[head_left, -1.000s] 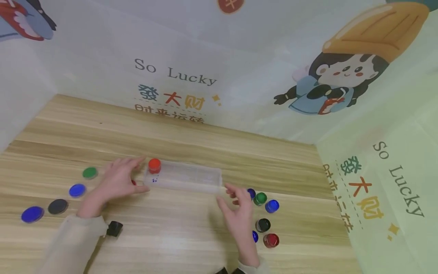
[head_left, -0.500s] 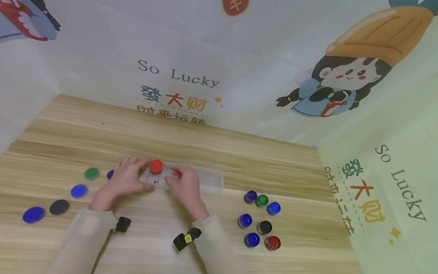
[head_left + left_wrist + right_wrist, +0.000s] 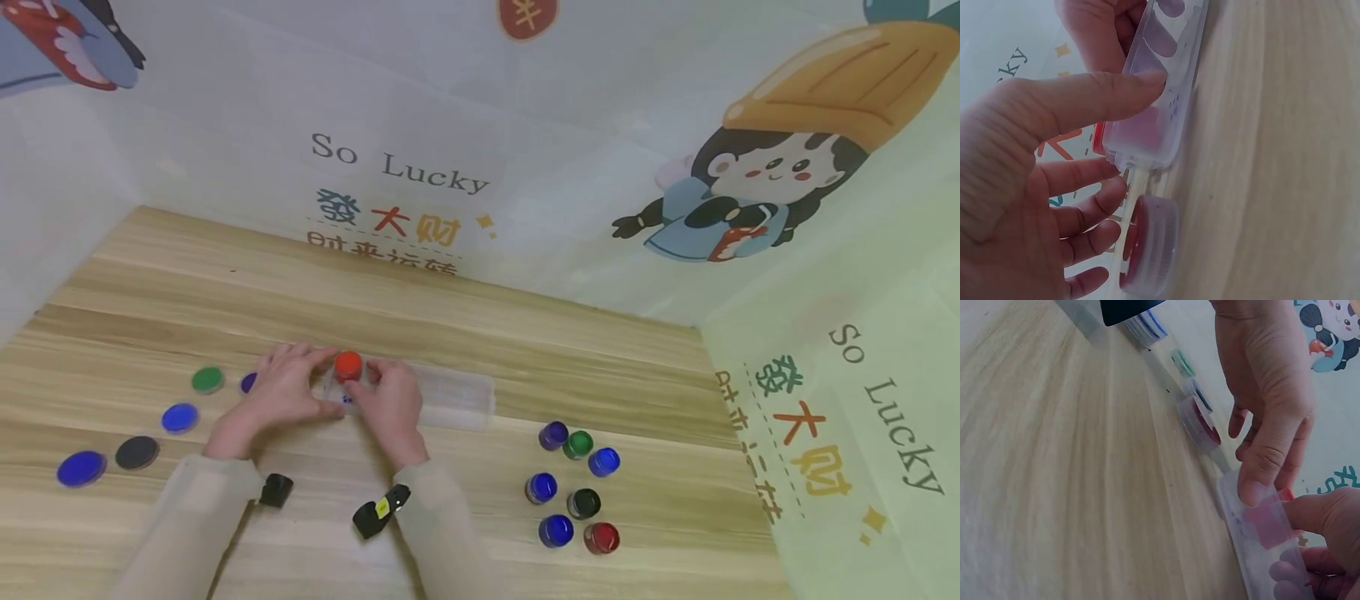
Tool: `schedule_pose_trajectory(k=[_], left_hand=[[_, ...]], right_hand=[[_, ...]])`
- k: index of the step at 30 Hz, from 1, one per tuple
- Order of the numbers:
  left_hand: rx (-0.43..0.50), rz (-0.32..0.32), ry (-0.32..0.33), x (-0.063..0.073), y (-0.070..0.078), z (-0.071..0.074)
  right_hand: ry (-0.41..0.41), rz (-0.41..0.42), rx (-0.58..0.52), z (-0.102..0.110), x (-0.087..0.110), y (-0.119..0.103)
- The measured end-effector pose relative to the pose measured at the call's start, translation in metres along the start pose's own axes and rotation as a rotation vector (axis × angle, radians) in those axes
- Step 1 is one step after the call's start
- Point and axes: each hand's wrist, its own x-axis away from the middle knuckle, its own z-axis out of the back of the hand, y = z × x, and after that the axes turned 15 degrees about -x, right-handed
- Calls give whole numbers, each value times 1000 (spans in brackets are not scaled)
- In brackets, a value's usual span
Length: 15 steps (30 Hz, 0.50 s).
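A long clear plastic tray [image 3: 457,396] with rounded openings lies in front of me, blue specks near its left end. At that end sits a small red paint jar [image 3: 348,365]. My left hand [image 3: 288,387] holds the tray's left end; in the left wrist view its thumb [image 3: 1097,100] lies along the tray's near side, the other fingers loosely bent beyond the end. My right hand [image 3: 392,408] reaches over the tray and pinches the red jar between thumb and fingers. The right fingertips are partly hidden behind the tray in the right wrist view.
Right of the tray stand several open jars, including a green jar [image 3: 578,444], a black jar [image 3: 584,503] and a dark red jar [image 3: 602,537]. Left lie a green lid [image 3: 207,380], a black lid [image 3: 137,452] and blue lids. A red-lined lid [image 3: 1154,250] lies beside the tray's end.
My right hand has moved left from beyond the tray's right end to the red jar. My left hand has stayed at the tray's left end.
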Motion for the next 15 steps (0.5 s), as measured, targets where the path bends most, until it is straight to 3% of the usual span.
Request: schedule_pose_trajectory(k=[4,15], left_hand=[[3,-2,0,1,1,1],[-21,-18,20,0,-3,-2]], right_hand=[[5,-18,21,-5,0,-1],[88,54,184,-19,-1,-3]])
